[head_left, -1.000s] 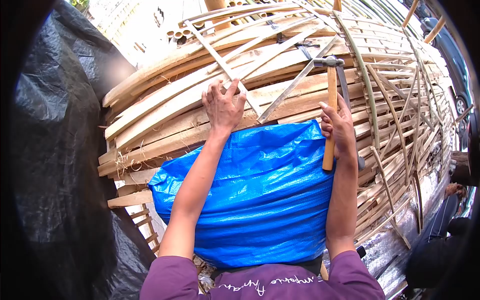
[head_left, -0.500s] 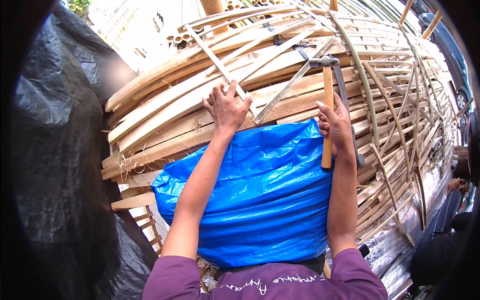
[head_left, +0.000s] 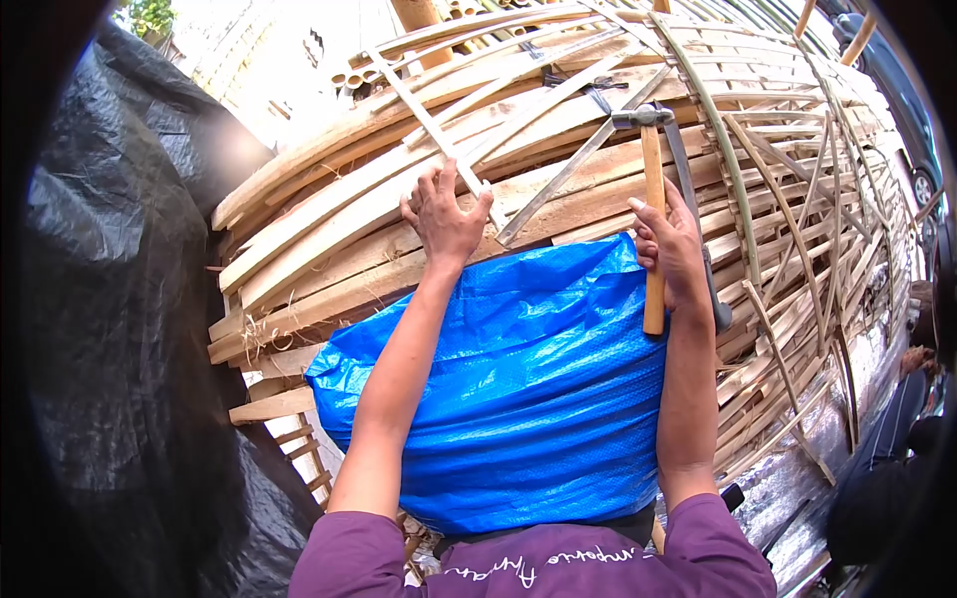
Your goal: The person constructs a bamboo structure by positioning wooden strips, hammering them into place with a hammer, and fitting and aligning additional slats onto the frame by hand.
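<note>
My right hand (head_left: 675,244) is closed round the wooden handle of a hammer (head_left: 653,179), which stands upright with its metal head at the top. Behind that hand and forearm lies a dark, curved metal tool (head_left: 682,149), partly hidden. My left hand (head_left: 446,221) has its fingers bent and somewhat apart, with a thin pale wooden strip (head_left: 411,98) running between thumb and index finger. The strip crosses other slats in a lattice over stacked planks (head_left: 329,269). A flat metal-looking bar (head_left: 558,184) slants up to the right from near the strip's lower end.
A blue tarp (head_left: 518,399) covers my front below the planks. Black plastic sheeting (head_left: 130,299) hangs at left. Many slats (head_left: 797,269) are piled at right, beside silvery sheeting (head_left: 788,488). Bamboo poles (head_left: 469,12) lie behind, and a person's leg (head_left: 892,429) shows at far right.
The view has shifted slightly. Both hands keep nearly the same places, the left on the strip and the right round the hammer handle.
</note>
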